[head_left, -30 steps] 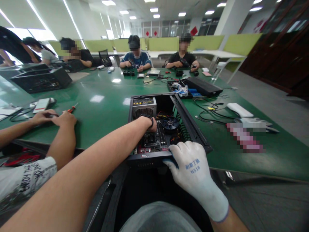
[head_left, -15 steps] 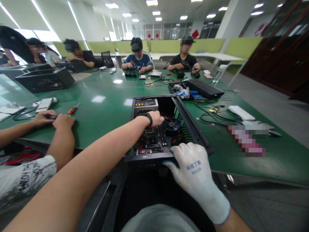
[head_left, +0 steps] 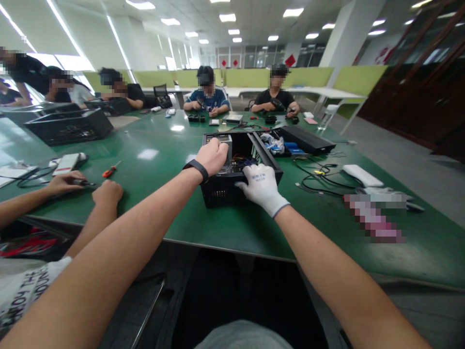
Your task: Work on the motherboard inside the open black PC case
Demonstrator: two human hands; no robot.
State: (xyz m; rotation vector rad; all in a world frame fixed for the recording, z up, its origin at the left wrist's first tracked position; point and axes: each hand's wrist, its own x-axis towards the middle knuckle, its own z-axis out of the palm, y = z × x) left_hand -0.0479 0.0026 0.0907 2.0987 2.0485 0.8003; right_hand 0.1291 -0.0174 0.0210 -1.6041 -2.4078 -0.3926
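Note:
An open black computer case (head_left: 221,194) rests on the green table, tilted slightly, its interior partly hidden by my hands. My left hand (head_left: 212,157), bare with a black wristband, is closed at the case's left side, over the power supply (head_left: 225,140). Its fingertips are hidden. On the near rim of the case lies my right hand (head_left: 262,184) in a white work glove, fingers over the top edge and thumb against the outer front. Wires (head_left: 241,159) and part of the board show between the hands.
At left, a co-worker's hands (head_left: 87,189) hold a small dark part near an orange screwdriver (head_left: 111,169). Black cables (head_left: 312,169), a white box (head_left: 362,175) and gloves (head_left: 385,196) lie right. Behind the case sits a black tray with blue-white gloves (head_left: 272,144).
The case has moved away from me, farther onto the table, with my right hand on its rim. My left hand has shifted from over the fan area to the power supply side.

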